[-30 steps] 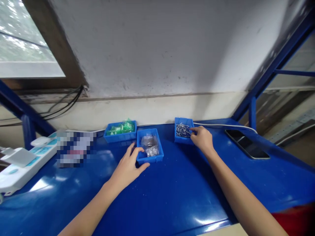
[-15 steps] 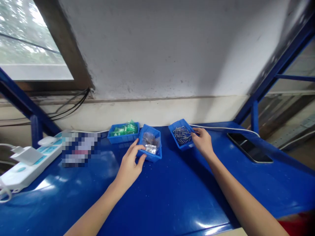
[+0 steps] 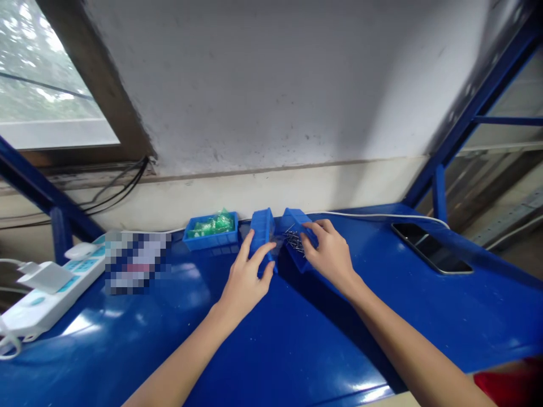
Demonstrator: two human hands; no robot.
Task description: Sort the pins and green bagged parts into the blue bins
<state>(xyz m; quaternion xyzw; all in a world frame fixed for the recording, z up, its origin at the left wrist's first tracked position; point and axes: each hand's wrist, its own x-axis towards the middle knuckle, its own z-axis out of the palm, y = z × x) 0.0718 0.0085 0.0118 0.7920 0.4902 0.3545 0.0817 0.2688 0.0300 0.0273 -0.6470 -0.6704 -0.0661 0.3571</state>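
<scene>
My left hand grips a small blue bin and tips it up on its side towards the right; the clear bags that lie in it are mostly hidden. My right hand grips a second small blue bin holding thin metal pins and tilts it towards the left. The two bins face each other, nearly touching, above the blue tabletop. A third blue bin with green packets rests flat just left of them, near the wall.
A black phone lies at the right with a white cable running along the wall. A white power strip with a plug sits at the far left, beside a blurred patch. Blue frame posts stand at both sides.
Both hands have brought their bins together at the middle. The left bin has tipped up onto its side, and the pin bin has moved left and tilted.
</scene>
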